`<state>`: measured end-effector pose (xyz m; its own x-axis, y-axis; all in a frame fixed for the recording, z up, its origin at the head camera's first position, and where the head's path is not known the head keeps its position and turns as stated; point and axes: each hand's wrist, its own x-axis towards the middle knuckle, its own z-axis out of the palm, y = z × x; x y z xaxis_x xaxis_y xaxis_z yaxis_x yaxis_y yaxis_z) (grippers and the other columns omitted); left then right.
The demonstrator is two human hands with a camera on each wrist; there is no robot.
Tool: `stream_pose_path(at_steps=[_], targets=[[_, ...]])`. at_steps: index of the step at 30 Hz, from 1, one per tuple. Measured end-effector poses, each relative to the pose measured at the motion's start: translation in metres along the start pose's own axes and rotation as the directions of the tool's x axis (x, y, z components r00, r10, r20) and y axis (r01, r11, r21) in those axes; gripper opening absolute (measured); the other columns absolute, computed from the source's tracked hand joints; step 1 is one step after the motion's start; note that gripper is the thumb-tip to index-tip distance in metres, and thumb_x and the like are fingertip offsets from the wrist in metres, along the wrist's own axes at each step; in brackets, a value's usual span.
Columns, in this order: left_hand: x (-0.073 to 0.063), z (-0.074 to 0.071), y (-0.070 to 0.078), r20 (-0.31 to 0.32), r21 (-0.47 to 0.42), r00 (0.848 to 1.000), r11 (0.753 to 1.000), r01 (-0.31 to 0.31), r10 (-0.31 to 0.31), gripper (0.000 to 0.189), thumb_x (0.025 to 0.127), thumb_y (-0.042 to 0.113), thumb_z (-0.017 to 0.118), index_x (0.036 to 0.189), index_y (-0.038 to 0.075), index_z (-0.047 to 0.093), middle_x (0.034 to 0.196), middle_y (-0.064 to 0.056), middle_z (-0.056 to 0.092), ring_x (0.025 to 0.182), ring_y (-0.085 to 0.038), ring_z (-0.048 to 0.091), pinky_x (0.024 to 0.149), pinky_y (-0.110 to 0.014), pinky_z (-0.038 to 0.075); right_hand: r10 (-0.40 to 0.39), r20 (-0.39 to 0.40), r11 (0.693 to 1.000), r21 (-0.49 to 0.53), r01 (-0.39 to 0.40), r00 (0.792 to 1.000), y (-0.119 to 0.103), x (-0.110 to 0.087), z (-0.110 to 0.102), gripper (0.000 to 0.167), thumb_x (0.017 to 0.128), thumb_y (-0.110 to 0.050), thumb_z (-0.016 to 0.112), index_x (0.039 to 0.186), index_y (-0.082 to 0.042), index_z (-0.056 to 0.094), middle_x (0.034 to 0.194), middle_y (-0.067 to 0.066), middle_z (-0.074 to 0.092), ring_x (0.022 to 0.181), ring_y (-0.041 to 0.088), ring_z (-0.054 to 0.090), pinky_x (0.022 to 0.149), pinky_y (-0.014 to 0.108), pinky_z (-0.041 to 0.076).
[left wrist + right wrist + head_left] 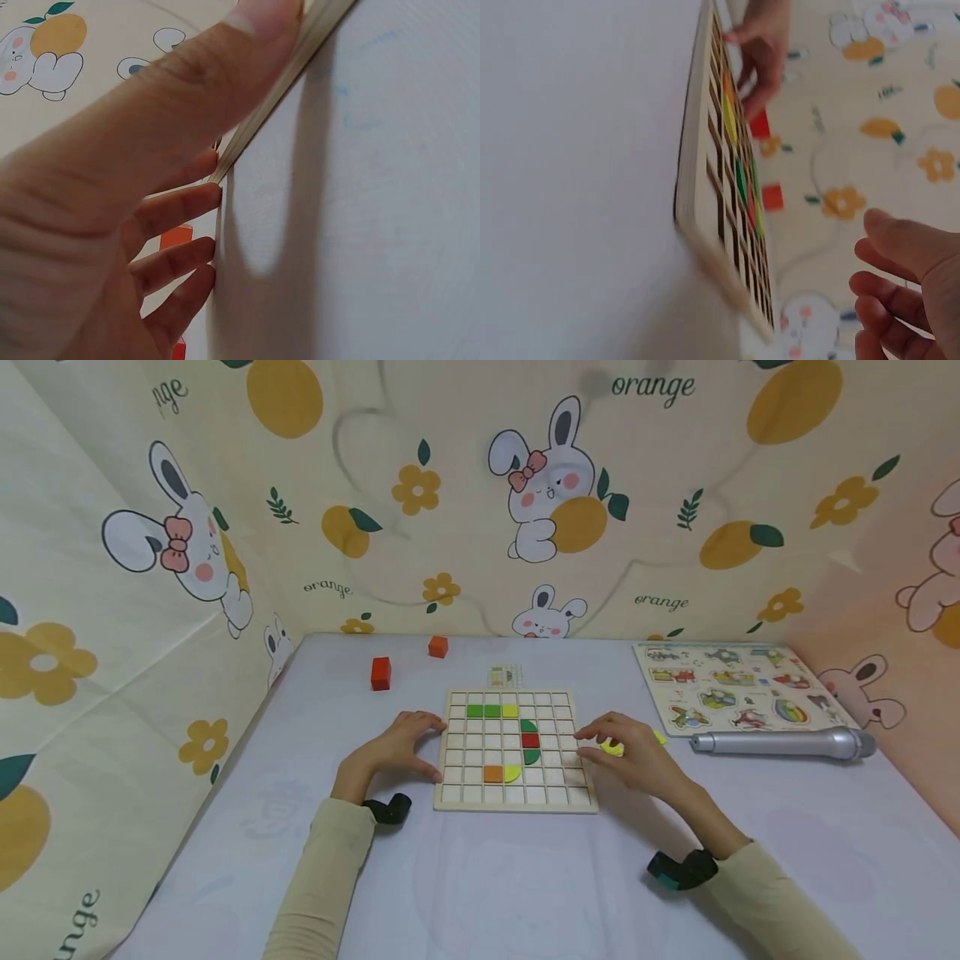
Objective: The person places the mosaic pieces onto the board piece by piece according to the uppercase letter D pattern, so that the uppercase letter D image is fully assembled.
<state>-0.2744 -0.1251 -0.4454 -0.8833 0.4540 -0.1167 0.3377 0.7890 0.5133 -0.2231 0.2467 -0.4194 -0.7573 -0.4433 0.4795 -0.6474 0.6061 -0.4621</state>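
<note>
A wooden grid board [517, 807] lies flat on the table. Its cells hold green squares [483, 712], a yellow square [510, 712], a red square [530, 740] between two dark green rounded pieces [528, 726], and an orange square [492, 774] beside a yellow rounded piece [512, 773]. My left hand [393, 750] touches the board's left edge with its thumb and fingertips, as the left wrist view also shows. Over the right edge hovers my right hand [637, 756], fingers parted and holding nothing; in the right wrist view they are apart from the board.
Yellow pieces [612, 747] lie partly hidden behind the right hand. A picture puzzle board [738, 689] and a silver microphone [780, 744] are at the right. Red-orange blocks [381, 673] stand at the back left, and a small pattern card [505, 676] lies behind the grid board.
</note>
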Motion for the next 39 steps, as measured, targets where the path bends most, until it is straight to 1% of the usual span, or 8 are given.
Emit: stream_pose_path(at_steps=[3,6,9,14,18,24,35,39], targets=[[0.000,-0.001,0.000,0.000,0.001,1.000,1.000,0.005,-0.005,0.083,0.061,0.041,0.085,0.132,0.019,0.049,0.143,-0.003,0.040,0.133,-0.024,0.025,0.109,-0.048,0.029,0.001,-0.021,0.999,-0.054,-0.003,1.000,0.011,-0.011,-0.014,0.021,0.075,-0.006,0.077,0.095,-0.008,0.071,0.091,0.001,0.066,0.075,0.014,0.055,0.061,0.028,0.050],[0.000,-0.001,0.001,0.003,-0.002,1.000,1.000,0.008,-0.008,0.083,0.061,0.041,0.085,0.133,0.019,0.049,0.143,-0.002,0.040,0.133,-0.024,0.025,0.109,-0.047,0.029,0.040,0.004,0.995,-0.094,-0.040,0.999,0.021,-0.022,-0.025,0.024,0.073,-0.003,0.077,0.096,-0.008,0.070,0.092,0.003,0.067,0.078,0.018,0.056,0.062,0.030,0.050],[0.001,0.000,0.000,0.004,-0.001,1.000,1.000,0.005,-0.005,0.082,0.061,0.041,0.085,0.132,0.018,0.049,0.142,-0.002,0.040,0.133,-0.024,0.025,0.109,-0.047,0.028,0.127,0.074,0.987,-0.106,-0.119,0.989,0.028,-0.032,-0.034,0.028,0.073,-0.003,0.077,0.100,-0.008,0.070,0.097,0.005,0.066,0.088,0.024,0.056,0.070,0.037,0.049],[0.001,0.001,-0.001,0.003,0.002,1.000,1.000,0.002,-0.002,0.082,0.062,0.040,0.085,0.132,0.018,0.049,0.142,-0.003,0.040,0.134,-0.024,0.025,0.109,-0.047,0.028,0.224,0.208,0.972,-0.120,-0.202,0.952,0.038,-0.044,-0.042,0.036,0.069,-0.015,0.082,0.103,-0.009,0.070,0.102,0.007,0.063,0.099,0.029,0.050,0.081,0.045,0.041],[0.000,0.000,0.000,0.003,0.006,1.000,1.000,0.000,0.000,0.082,0.062,0.039,0.085,0.133,0.017,0.049,0.143,-0.003,0.040,0.134,-0.025,0.025,0.109,-0.047,0.028,0.191,0.245,0.976,-0.150,-0.157,0.951,0.050,-0.049,-0.039,0.039,0.066,-0.018,0.084,0.103,-0.013,0.072,0.100,0.003,0.061,0.095,0.023,0.050,0.077,0.038,0.039],[0.001,0.001,-0.001,0.004,0.009,1.000,1.000,0.002,-0.002,0.083,0.062,0.041,0.084,0.133,0.018,0.049,0.143,-0.003,0.039,0.134,-0.024,0.024,0.109,-0.046,0.028,0.123,0.242,0.986,-0.143,-0.090,0.963,0.057,-0.052,-0.034,0.033,0.068,-0.019,0.083,0.100,-0.020,0.073,0.096,-0.006,0.061,0.088,0.016,0.047,0.072,0.030,0.036],[0.000,0.000,0.001,0.006,0.005,1.000,1.000,0.000,0.000,0.083,0.062,0.040,0.085,0.133,0.016,0.049,0.143,-0.003,0.040,0.134,-0.025,0.025,0.109,-0.047,0.028,0.129,0.241,0.988,-0.119,-0.103,0.962,0.056,-0.051,-0.031,0.025,0.070,-0.017,0.081,0.094,-0.019,0.073,0.096,-0.004,0.060,0.093,0.020,0.050,0.081,0.040,0.038],[0.000,-0.001,0.002,0.003,0.007,1.000,1.000,-0.003,0.003,0.082,0.062,0.040,0.085,0.132,0.016,0.050,0.142,-0.004,0.040,0.134,-0.025,0.025,0.109,-0.047,0.028,0.108,0.219,0.992,-0.086,-0.091,0.970,0.052,-0.043,-0.029,0.025,0.072,-0.015,0.080,0.095,-0.018,0.072,0.096,-0.006,0.064,0.094,0.018,0.054,0.081,0.038,0.043]])
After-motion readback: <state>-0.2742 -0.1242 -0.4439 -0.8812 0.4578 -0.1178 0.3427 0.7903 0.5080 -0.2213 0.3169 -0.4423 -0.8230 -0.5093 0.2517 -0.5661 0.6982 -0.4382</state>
